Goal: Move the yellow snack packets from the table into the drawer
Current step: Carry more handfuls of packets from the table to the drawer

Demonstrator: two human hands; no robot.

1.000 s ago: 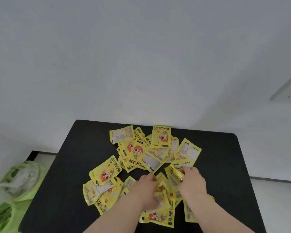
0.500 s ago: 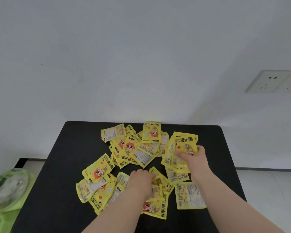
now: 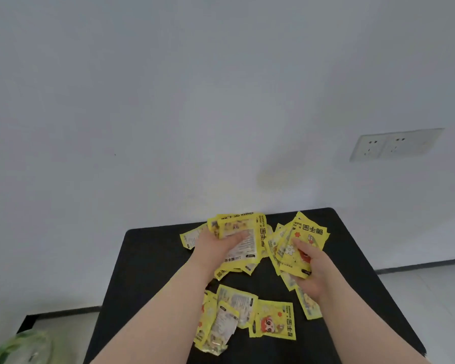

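Left hand (image 3: 216,249) is up off the pile now, gripping a stack of packets (image 3: 259,232); right hand (image 3: 314,277) grips a fanned bunch (image 3: 310,229); loose packets (image 3: 272,321) lie on the black table (image 3: 147,261), nearest me.

Single head-worn view, forward and down, close above the table (image 3: 147,258)
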